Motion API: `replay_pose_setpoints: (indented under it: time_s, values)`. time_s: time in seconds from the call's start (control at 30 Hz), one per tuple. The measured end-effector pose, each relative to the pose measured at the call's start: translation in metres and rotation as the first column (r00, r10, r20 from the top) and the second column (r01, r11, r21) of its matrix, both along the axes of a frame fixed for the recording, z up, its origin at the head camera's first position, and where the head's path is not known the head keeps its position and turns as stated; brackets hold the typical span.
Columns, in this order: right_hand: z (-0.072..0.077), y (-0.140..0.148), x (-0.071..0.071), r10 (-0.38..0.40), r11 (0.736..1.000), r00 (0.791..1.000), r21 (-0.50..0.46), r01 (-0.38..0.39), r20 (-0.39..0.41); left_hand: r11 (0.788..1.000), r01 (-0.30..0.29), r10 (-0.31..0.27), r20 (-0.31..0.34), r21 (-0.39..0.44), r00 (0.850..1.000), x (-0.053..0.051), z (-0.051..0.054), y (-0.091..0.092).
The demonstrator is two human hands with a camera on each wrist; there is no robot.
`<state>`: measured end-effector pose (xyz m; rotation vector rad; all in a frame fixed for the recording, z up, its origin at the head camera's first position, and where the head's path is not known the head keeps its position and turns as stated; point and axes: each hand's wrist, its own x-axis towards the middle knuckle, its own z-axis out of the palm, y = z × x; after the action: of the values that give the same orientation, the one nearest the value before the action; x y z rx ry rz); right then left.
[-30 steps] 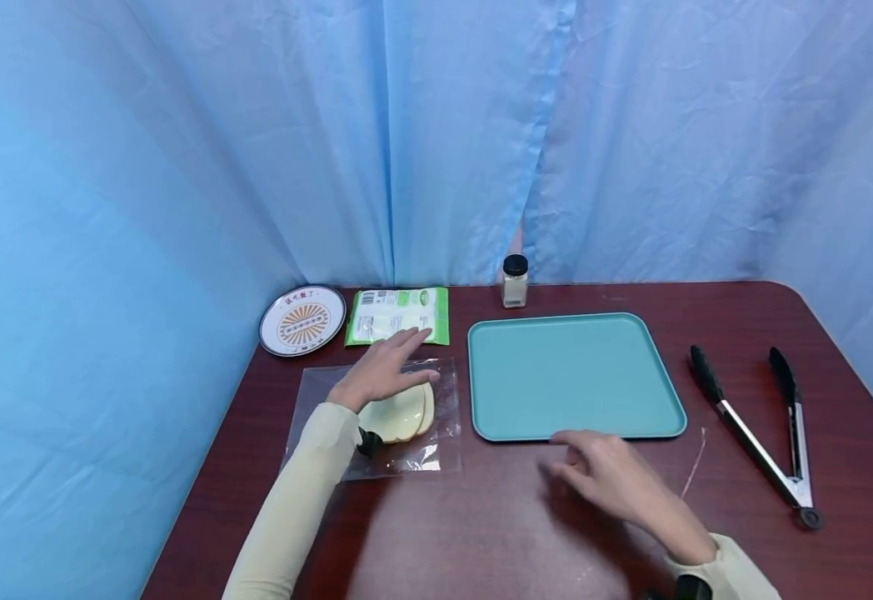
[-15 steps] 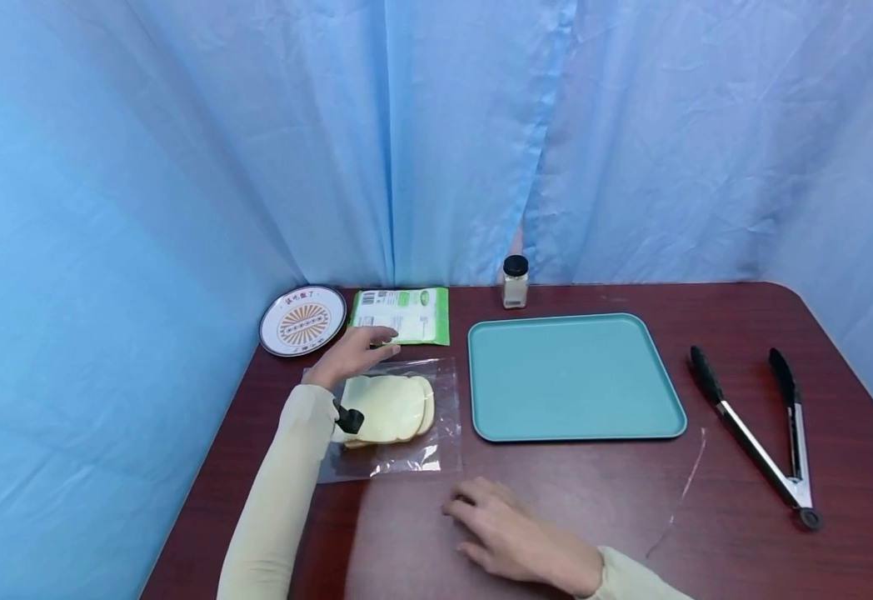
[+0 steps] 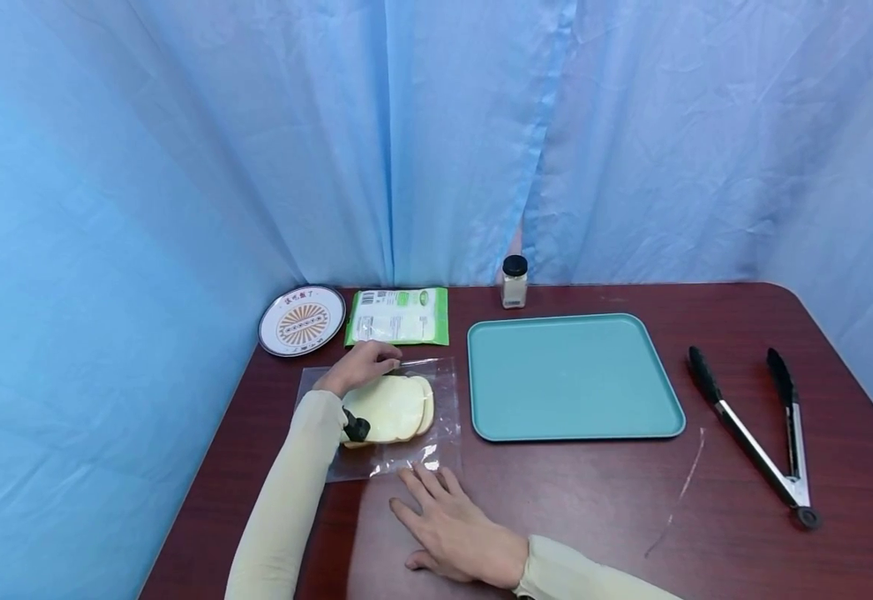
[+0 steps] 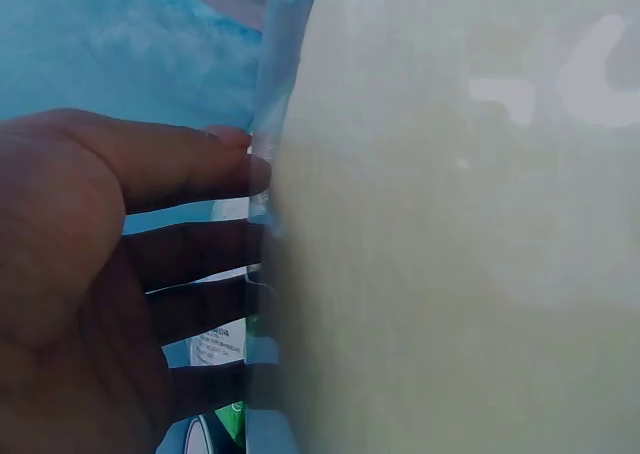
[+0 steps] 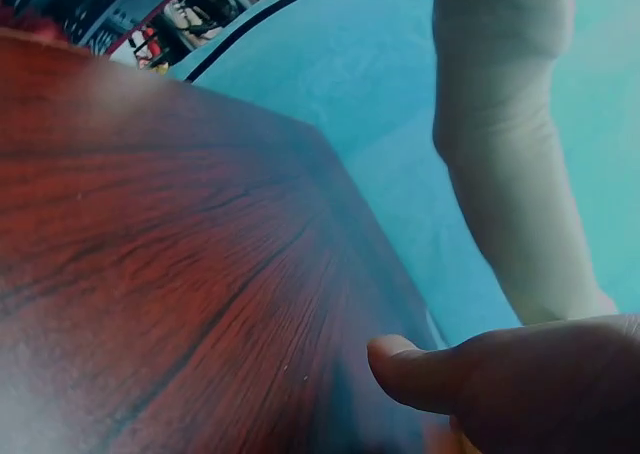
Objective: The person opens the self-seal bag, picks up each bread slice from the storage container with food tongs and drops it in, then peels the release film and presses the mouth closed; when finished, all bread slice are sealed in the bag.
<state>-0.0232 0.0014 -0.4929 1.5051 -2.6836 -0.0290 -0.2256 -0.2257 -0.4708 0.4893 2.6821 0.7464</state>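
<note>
A clear plastic bag [image 3: 447, 417] lies flat on the table with pale bread slices [image 3: 391, 408] with thin brown edges in it. My left hand [image 3: 361, 367] is at the bag's far edge, its wrist above the slices. In the left wrist view the left hand's fingers [image 4: 205, 244] reach the bag's edge, their tips seen through the plastic. No clear pinch shows. My right hand [image 3: 451, 529] lies with fingers spread at the bag's near edge, fingertips by the plastic. Its thumb [image 5: 410, 374] shows in the right wrist view, above the table.
Right of the bag lies a teal tray [image 3: 575, 379], and beyond it stands a black-capped jar [image 3: 515, 282]. A green-and-white packet [image 3: 406, 321] and a patterned plate [image 3: 302, 322] are at the back left. Open tongs [image 3: 759, 442] lie on the right. Blue curtains [image 3: 459, 142] surround the table.
My right hand has moved left from near the tray to the bag's near edge, fingers now spread. My left hand has drawn left off the slices and settled at the far edge.
</note>
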Motion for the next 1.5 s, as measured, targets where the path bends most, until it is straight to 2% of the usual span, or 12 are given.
replay_pose_setpoints:
  time_s: [0.23,0.47,0.67,0.83,1.07,1.27,1.5]
  values:
    - [-0.003,-0.001,-0.001,-0.052,0.996,0.998,0.073,0.049,0.039,1.0,0.025,-0.026,-0.039,-0.015,0.999,-0.002,-0.002,0.0]
    - [-0.005,0.003,-0.001,-0.052,0.992,0.999,0.112,0.054,-0.014,1.0,0.004,-0.005,-0.044,-0.019,0.999,-0.001,-0.002,-0.004]
    - [-0.008,0.007,-0.004,-0.062,0.994,0.998,0.088,0.063,-0.018,1.0,-0.001,0.002,-0.082,0.011,0.997,0.0,-0.005,-0.011]
    - [-0.008,0.011,-0.009,-0.07,0.994,0.997,0.088,0.067,0.031,0.998,-0.035,0.039,-0.102,0.042,0.994,0.003,-0.006,-0.017]
    - [-0.006,0.02,-0.014,-0.083,0.995,0.995,0.06,0.08,0.054,0.987,-0.132,0.137,-0.055,0.09,0.989,0.011,-0.008,-0.028]
    - [-0.009,0.031,-0.021,-0.119,0.993,0.992,-0.004,0.12,0.049,0.976,-0.163,0.17,-0.039,0.141,0.985,0.02,-0.012,-0.04]
    - [-0.013,0.041,-0.034,-0.139,0.988,0.988,-0.065,0.143,0.063,0.961,-0.23,0.232,0.01,0.155,0.973,0.034,-0.016,-0.054]
